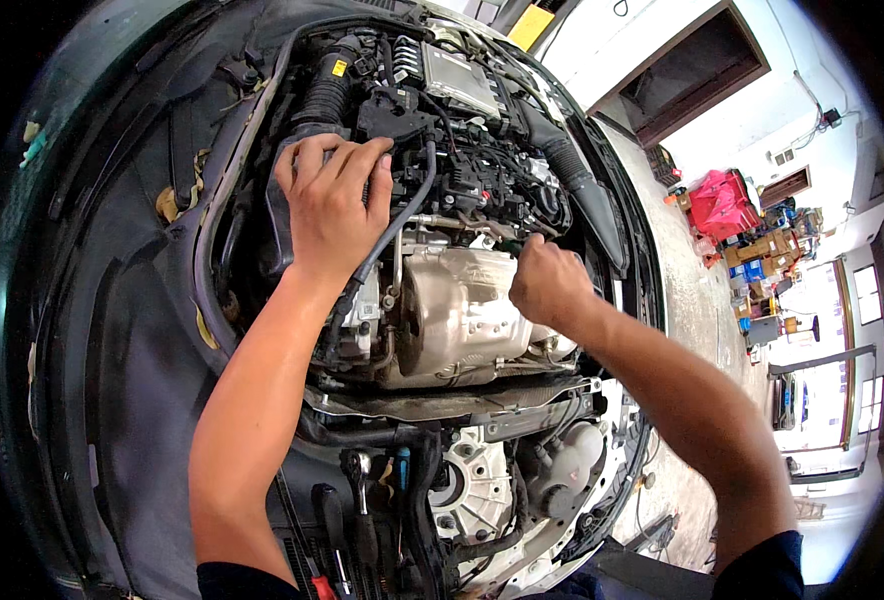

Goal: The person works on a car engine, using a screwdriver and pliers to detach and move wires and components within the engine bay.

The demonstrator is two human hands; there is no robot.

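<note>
At frame centre, the metal heat shield [452, 300] lies between loosely open left hand [334, 205] and curled right hand [552, 285], whose grip I cannot tell.

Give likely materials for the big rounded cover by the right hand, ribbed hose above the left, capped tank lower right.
Rounded cover: probably thin stamped metal, satin champagne tint; pressed contours, metallic highlights.
Ribbed hose: matte black rubber or flexible plastic, can't tell which; even corrugations, little shine.
Capped tank: likely moulded plastic, cloudy pale finish; smooth rounded walls.

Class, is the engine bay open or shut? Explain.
Open: between the left hand and right hand, a black hose and silvery metal cover lie exposed.
</note>
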